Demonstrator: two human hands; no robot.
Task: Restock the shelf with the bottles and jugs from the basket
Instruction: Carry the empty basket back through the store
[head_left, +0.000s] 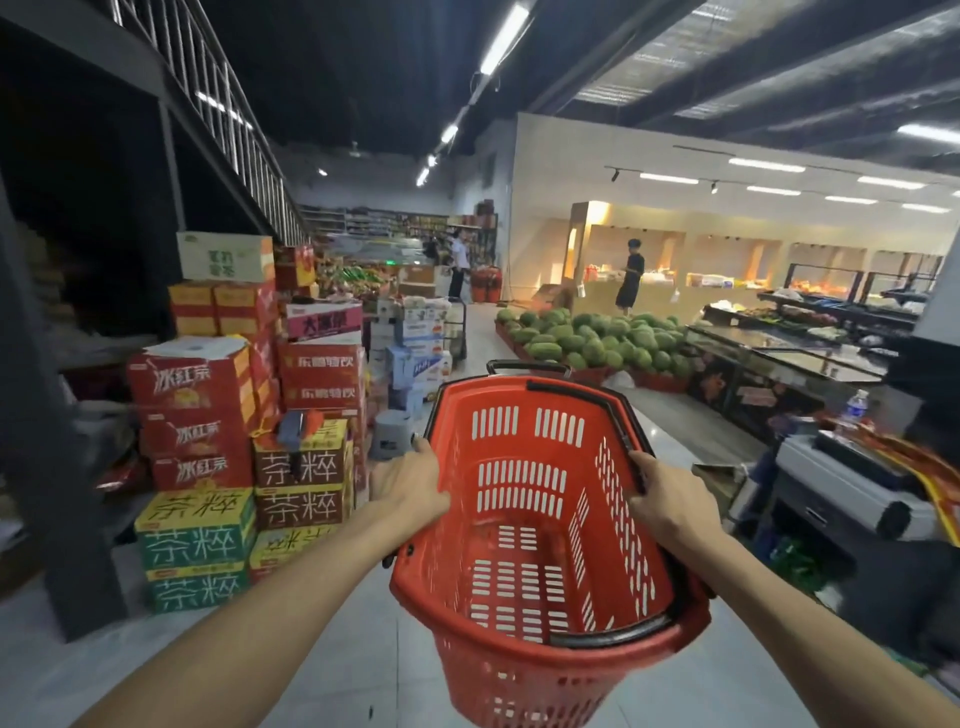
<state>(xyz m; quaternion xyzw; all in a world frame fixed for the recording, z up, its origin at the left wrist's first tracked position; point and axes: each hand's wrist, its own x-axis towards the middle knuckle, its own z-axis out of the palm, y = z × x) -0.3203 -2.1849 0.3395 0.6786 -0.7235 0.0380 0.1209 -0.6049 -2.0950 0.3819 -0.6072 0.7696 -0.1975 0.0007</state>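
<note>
Here, two hands, left hand (410, 480) and right hand (670, 501), grip one basket (524, 519).

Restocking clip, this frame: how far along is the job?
Done: nothing provable; the red basket shows no bottles or jugs inside, whether emptied or not yet loaded. In hand: the left hand and right hand grip its sides, holding it off the floor. Left: no shelf within reach; only stacked drink cartons and watermelons nearby.

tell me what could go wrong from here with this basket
The red basket looks empty, so there may be nothing to restock.
With the left hand and right hand gripping its rim, it hides the floor ahead; the grey stool and stacked cartons nearby could be clipped.
</note>
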